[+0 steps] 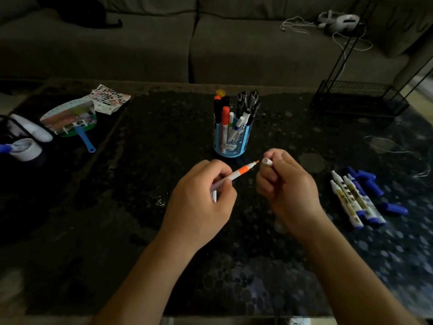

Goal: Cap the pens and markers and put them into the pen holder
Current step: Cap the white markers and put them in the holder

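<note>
left hand grips orange pen, tip uncapped, aimed up-right at right hand. right hand pinches white cap, open end just beside tip, not touching. holder just beyond both hands, full of pens. uncapped markers and blue caps on table right of right hand.

The tabletop looked glossy and dark, speckled like polished stone. The pen holder seemed smooth blue plastic, the sofa matt woven cloth. The rack was thin black wire.
</note>
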